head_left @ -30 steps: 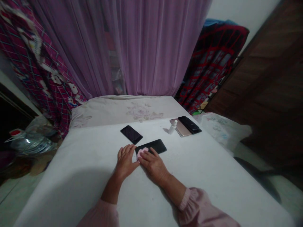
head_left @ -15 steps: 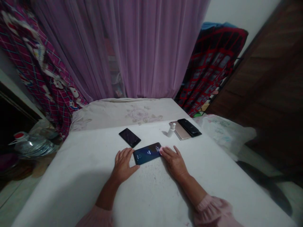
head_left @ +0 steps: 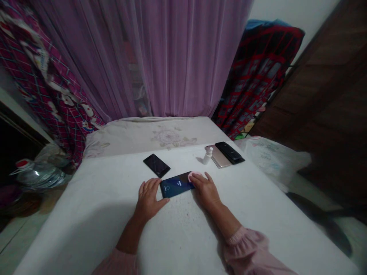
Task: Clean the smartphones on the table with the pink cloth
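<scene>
Gripping pink pad (head_left: 191, 176) on lit smartphone (head_left: 175, 185), right hand (head_left: 205, 190) fingers curled, left hand (head_left: 149, 199) fingers spread at its edge

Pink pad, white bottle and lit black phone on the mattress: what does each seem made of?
The pink pad under the right hand looks like soft foam or sponge: matte, no shine. The small white bottle is probably smooth moulded plastic. The lit black smartphone has what looks like a glossy glass screen, going by its sheen.
</scene>
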The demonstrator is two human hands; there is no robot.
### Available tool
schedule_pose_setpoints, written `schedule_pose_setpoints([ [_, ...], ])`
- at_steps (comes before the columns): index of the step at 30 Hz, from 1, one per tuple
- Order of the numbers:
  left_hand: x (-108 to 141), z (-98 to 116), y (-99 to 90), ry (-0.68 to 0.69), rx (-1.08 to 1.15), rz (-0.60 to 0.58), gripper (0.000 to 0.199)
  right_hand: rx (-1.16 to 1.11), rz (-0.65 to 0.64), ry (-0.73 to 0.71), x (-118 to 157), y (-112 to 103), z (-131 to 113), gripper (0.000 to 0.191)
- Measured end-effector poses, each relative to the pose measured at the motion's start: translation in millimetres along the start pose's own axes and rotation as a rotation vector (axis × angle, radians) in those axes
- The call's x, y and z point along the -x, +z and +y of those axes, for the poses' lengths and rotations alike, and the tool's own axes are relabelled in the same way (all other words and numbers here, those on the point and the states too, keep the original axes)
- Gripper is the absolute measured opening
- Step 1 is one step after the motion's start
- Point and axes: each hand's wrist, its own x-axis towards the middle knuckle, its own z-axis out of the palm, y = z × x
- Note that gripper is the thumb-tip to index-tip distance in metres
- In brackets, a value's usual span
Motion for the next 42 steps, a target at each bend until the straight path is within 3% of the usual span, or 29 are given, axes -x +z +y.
schedule_pose_setpoints([
  [5,0,8,-3.9,-0.013,-0.005,0.016,0.06,-0.043,0.051,0.061,-10,5,1,0.038],
  [11,-1,15,-8.0,-0.02,-0.018,0.03,0.056,-0.132,-0.041,-0.201,-20,26,-63,0.036],
  [13,-2,15,-8.8,-0.021,-0.024,0.025,0.056,-0.148,-0.072,-0.29,-18,29,-74,0.035],
  [17,-1,15,-10.4,-0.025,-0.036,0.027,0.056,-0.135,-0.105,-0.338,-13,18,-49,0.038],
  [21,0,17,-11.6,-0.005,-0.054,0.056,0.056,-0.03,-0.064,-0.049,-12,6,-12,0.044],
  [23,0,18,-11.4,0.022,-0.066,0.071,0.056,-0.025,-0.045,-0.015,-11,7,-11,0.045],
  [27,-3,26,-11.0,0.097,-0.062,0.013,0.061,-0.156,-0.043,-0.233,-7,15,-31,0.042],
  [29,-5,32,-13.5,0.119,-0.059,-0.032,0.06,-0.233,-0.013,-0.266,-6,16,-32,0.041],
  [31,-7,38,-19.1,0.113,-0.059,-0.057,0.056,-0.302,0.089,-0.126,-5,14,-21,0.038],
  [33,-10,43,-27.6,0.087,-0.054,-0.082,0.049,-0.396,0.238,0.112,-4,11,-5,0.033],
  [36,-16,45,-42.6,-0.018,0.0,-0.171,0.038,-0.578,0.373,0.368,1,8,11,0.034],
  [39,-26,43,-53.3,-0.168,0.133,-0.242,0.037,-0.688,0.358,0.472,5,6,8,0.039],
  [42,-37,39,-54.7,-0.239,0.225,-0.163,0.038,-0.716,0.277,0.525,5,2,-4,0.044],
])
